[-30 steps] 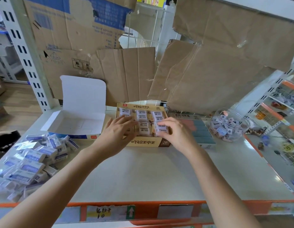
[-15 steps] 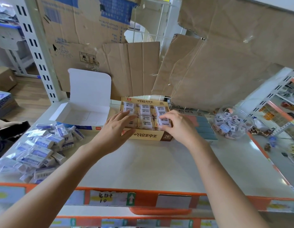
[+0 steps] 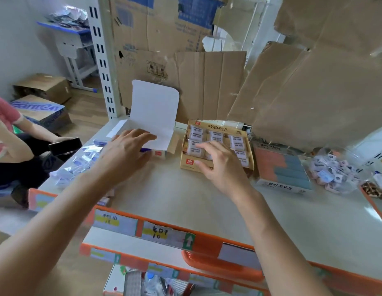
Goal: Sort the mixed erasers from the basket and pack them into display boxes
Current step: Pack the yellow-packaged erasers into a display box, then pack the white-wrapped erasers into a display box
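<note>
Loose erasers (image 3: 79,165) lie at the left edge of the bench (image 3: 185,199). The left hand (image 3: 127,153) (fingers straight, spread, holding nothing), at the open white display box (image 3: 153,107), could sweep them off. Mid-bench, the right hand (image 3: 222,167) grips the tan display box (image 3: 215,126) by its front wall; a pull may tip the packed rows. Wrappers read "2B"; the box lettering is Korean.

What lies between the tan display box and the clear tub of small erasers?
A flat box of pink and blue-grey erasers, seen in the head view.
</note>
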Motion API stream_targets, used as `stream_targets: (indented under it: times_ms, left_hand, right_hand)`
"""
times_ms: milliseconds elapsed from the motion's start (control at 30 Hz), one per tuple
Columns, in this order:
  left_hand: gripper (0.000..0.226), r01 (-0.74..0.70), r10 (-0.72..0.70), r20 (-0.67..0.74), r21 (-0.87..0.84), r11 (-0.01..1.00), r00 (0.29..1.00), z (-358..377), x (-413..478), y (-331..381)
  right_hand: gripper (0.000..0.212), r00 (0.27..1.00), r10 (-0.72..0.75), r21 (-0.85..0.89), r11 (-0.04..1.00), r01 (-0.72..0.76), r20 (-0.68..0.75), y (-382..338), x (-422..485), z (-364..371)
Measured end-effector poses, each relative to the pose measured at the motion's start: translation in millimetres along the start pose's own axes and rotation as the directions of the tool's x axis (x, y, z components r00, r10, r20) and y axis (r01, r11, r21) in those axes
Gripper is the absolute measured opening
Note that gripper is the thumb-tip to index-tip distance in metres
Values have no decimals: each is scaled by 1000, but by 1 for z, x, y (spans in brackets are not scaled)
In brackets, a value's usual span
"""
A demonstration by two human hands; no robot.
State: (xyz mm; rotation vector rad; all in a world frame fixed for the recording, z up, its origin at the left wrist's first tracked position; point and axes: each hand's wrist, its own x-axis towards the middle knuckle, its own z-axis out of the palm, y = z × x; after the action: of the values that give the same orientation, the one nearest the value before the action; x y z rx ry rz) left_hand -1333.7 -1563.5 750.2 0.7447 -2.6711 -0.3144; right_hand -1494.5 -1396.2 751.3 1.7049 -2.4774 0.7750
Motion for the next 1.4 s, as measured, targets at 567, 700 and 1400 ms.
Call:
stream_targets:
  times_ms: [567, 700, 1400]
  left_hand:
    - [26, -89, 97, 143, -64, 994, 985, -40, 7, -116]
    - [29, -224, 236, 228, -78, 972, 945, -39, 22, -118]
    - [14, -250, 382, 202, -477, 843, 902, -33, 66, -115]
  right_hand:
    - [22, 957, 282, 226, 930, -290, 69, -98, 51, 91]
    - [19, 927, 367, 300, 878, -372, 73, -102, 56, 107]
    - [11, 963, 247, 501, 850, -164, -104, -99, 81, 87]
